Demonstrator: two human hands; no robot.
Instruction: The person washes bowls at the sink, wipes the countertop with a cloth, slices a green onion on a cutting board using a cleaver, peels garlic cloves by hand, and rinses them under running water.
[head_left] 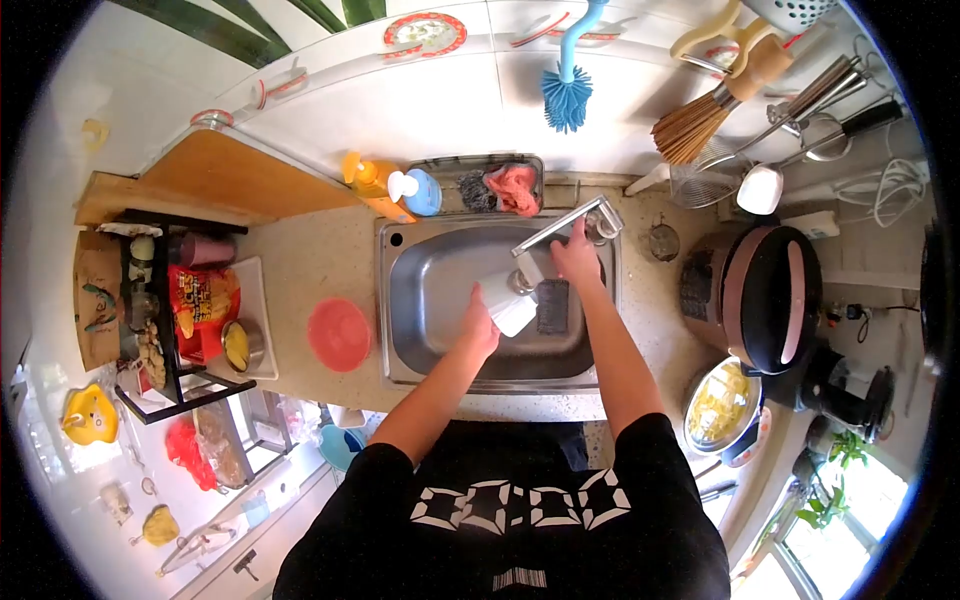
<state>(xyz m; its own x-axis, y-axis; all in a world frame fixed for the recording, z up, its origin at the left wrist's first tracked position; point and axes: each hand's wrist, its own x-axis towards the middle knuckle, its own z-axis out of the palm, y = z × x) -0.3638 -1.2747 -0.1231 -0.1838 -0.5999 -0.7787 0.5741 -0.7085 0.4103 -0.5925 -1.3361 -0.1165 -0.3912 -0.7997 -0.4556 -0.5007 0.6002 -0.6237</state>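
Watching remotely, I have a white object [514, 317] grasped in the left hand [481, 318], over the sink [425, 290] near the faucet [553, 231]. The right hand [577, 258] is at the faucet; its grip I cannot tell. A pink bowl [338, 335] sits left of the sink.

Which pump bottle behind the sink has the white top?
The blue bottle, right-hand of the two; the orange bottle beside it has a yellow-orange top.
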